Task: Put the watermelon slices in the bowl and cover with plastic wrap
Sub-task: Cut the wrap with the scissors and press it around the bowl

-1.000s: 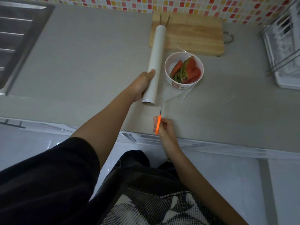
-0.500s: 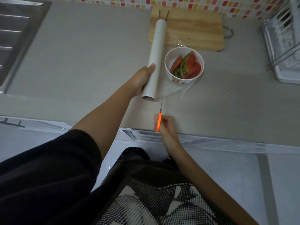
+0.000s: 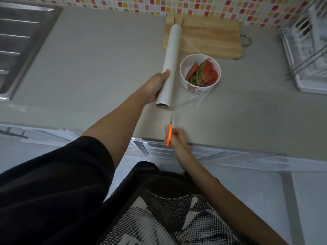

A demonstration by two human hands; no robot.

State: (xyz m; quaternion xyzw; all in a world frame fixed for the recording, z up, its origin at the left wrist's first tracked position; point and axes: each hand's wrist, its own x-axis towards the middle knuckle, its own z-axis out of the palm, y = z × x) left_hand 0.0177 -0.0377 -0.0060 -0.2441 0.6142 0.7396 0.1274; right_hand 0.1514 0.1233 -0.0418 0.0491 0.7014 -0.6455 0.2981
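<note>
Wide grey countertop (image 3: 99,71) fills the view, with a steel sink (image 3: 19,41) sunk in at far left and a wire dish rack (image 3: 306,55) at the right edge, and a wooden cutting board (image 3: 210,38) sits at the back against the mosaic tile wall (image 3: 194,6). Here's the long white plastic wrap roll (image 3: 170,55), lying lengthwise away from the person, its far end over the board's left corner and its open near end pointing back at the counter's front edge. The left hand (image 3: 155,85) grips that roll from the left near its lower end, thumb up on top and fingers curled under. A clear sheet of film (image 3: 187,99) trails off the roll to the right, wrinkled on the counter beside the bowl; whether it lies right across the bowl's mouth is hard to tell. The white bowl (image 3: 200,88) stands just right of the roll, just in front of the board, and the watermelon slices (image 3: 208,73) are inside it, red flesh and green rind leaning together. Down at the counter's front edge the right hand (image 3: 175,138) is closed round the orange handles of the scissors (image 3: 170,133), blades aimed away at the roll's near end, the tip just beside it; blades too thin to tell if parted
</note>
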